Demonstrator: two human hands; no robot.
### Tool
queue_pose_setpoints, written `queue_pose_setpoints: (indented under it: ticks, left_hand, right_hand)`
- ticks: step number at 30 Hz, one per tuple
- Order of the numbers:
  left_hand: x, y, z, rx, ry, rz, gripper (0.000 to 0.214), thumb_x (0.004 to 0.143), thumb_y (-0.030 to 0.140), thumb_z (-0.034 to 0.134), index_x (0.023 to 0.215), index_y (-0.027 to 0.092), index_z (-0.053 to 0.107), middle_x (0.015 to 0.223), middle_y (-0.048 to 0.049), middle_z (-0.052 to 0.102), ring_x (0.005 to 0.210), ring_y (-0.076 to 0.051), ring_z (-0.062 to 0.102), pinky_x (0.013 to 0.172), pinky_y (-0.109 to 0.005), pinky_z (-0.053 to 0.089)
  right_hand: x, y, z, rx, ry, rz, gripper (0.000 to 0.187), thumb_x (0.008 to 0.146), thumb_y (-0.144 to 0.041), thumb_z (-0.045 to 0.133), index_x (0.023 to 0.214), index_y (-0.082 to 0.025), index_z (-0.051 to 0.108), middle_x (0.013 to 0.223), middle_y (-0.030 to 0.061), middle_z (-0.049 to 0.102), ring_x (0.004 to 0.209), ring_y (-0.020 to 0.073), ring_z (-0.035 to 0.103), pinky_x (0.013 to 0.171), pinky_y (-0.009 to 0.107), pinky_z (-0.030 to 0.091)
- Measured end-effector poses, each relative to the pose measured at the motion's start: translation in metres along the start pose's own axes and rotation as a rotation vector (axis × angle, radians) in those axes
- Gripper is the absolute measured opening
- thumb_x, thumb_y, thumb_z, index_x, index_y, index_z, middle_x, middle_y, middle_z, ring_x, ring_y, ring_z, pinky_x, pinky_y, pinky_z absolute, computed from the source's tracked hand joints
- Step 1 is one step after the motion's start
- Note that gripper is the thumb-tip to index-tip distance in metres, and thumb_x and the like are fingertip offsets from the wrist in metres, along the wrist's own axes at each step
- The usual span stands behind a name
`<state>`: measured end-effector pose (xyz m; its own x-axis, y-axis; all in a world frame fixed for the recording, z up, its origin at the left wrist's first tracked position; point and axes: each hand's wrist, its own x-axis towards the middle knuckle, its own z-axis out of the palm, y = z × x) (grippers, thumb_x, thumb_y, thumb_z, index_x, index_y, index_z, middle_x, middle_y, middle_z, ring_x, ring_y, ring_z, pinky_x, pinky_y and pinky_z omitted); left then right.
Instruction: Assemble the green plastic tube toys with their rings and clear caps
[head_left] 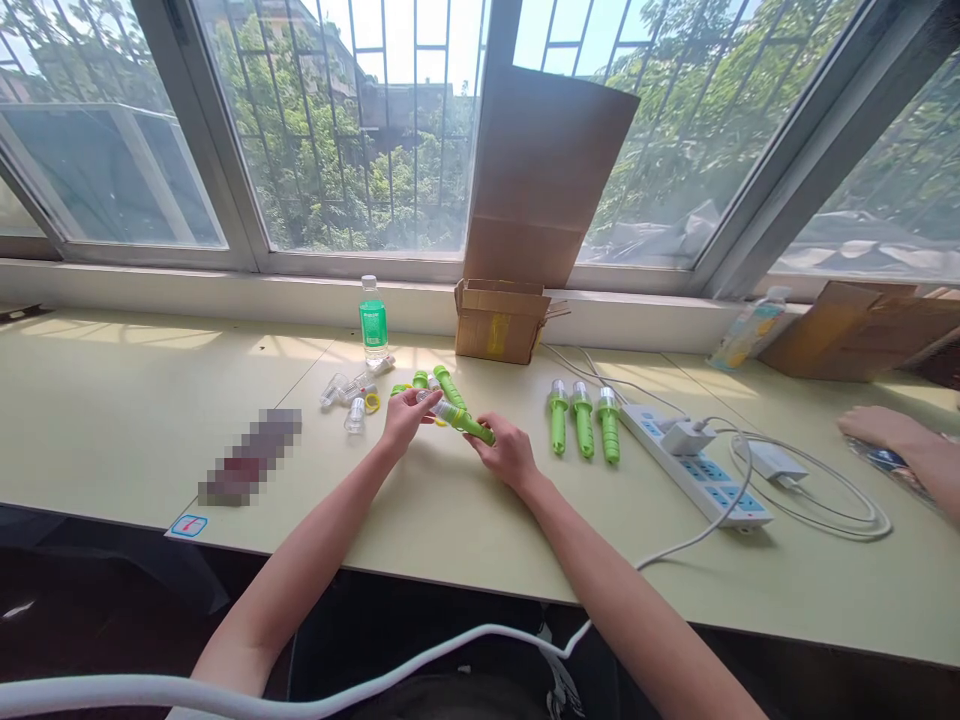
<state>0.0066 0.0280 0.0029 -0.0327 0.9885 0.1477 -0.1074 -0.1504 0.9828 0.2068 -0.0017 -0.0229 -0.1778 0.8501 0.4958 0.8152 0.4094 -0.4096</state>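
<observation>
Behind everything, a wide barred window (337, 120) with green trees beyond. Below it, a long pale yellow table (112, 400) running from edge to edge. Leaning upright against the window frame, a tall cardboard sheet (547, 170); at its foot, touching the sill, a small open cardboard box (499, 322). Far right, flattened cardboard (847, 330) propped on the sill, with a co-worker's hand (874, 428) lying flat on the table just in front of it. Right of centre, a white power strip (694, 465) set at a slant, with a plug in it and a looped white cable (817, 490) beside it. Near the table's middle, in front of the box, both of the person's bare hands: right hand (510, 455) wrapped shut around the lower end of a green stick (469, 422), left hand (405, 415) with fingertips pinched on its clear-capped upper end, and the stick tilted, held just over the tabletop between the two hands. Well left of the hands, a blurred patch (251, 455) on the tabletop. Between right hand and power strip, three finished green sticks (583, 420) laid side by side, clear caps pointing toward the window. Behind the left hand, upright near the sill, a green-labelled water bottle (373, 322). Just beside that hand, loose clear caps (349, 395) with a yellow ring among them, and one more green piece (448, 385) lying behind the held stick.
</observation>
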Motion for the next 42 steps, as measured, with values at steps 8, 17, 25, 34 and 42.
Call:
queue_pose_setpoints:
  ticks: [8,17,25,34,42]
  left_hand:
    - [0.0028,-0.0034,0.0017,-0.057,0.025,0.006,0.045,0.062,0.042,0.077,0.091,0.009,0.068,0.071,-0.0064,0.067,0.064,-0.014,0.064,0.065,-0.030,0.056]
    - [0.0035,-0.0041,0.0003,-0.071,-0.028,0.028,0.043,0.063,0.042,0.076,0.093,0.011,0.068,0.073,-0.0067,0.068,0.067,-0.016,0.064,0.067,-0.031,0.055]
    - [0.0038,-0.0035,-0.0009,-0.047,-0.069,0.060,0.041,0.066,0.041,0.074,0.095,0.012,0.067,0.075,-0.0056,0.067,0.068,-0.014,0.063,0.067,-0.030,0.054]
    - [0.0004,-0.0023,0.0019,-0.123,-0.138,-0.054,0.046,0.067,0.040,0.075,0.100,0.012,0.061,0.089,-0.0109,0.068,0.077,-0.019,0.066,0.074,-0.036,0.056]
    - [0.0007,-0.0032,0.0001,-0.199,-0.163,-0.121,0.041,0.069,0.043,0.073,0.091,0.010,0.062,0.090,-0.0121,0.069,0.077,-0.019,0.068,0.077,-0.037,0.056]
  right_hand:
    - [0.0000,-0.0008,-0.0034,-0.089,-0.022,-0.019,0.027,0.084,-0.044,0.051,0.096,-0.023,0.062,0.085,0.0026,0.069,0.064,0.0157,0.058,0.056,0.024,0.029]
    - [0.0025,-0.0027,-0.0069,-0.021,-0.152,0.021,0.031,0.086,-0.045,0.045,0.094,-0.022,0.064,0.064,0.0008,0.061,0.055,0.0144,0.050,0.054,0.024,0.028]
    - [0.0050,-0.0009,-0.0081,0.231,-0.229,0.077,0.037,0.084,-0.048,0.044,0.071,-0.019,0.063,0.056,-0.0017,0.052,0.052,0.0114,0.043,0.052,0.022,0.030]
    - [0.0008,0.0003,-0.0062,-0.008,0.038,0.068,0.029,0.080,-0.046,0.055,0.095,-0.024,0.068,0.086,0.0031,0.070,0.069,0.0166,0.059,0.059,0.024,0.035]
    - [0.0011,0.0003,-0.0051,-0.179,0.153,-0.003,0.026,0.083,-0.040,0.055,0.096,-0.021,0.067,0.089,0.0072,0.069,0.080,0.0189,0.060,0.060,0.024,0.032]
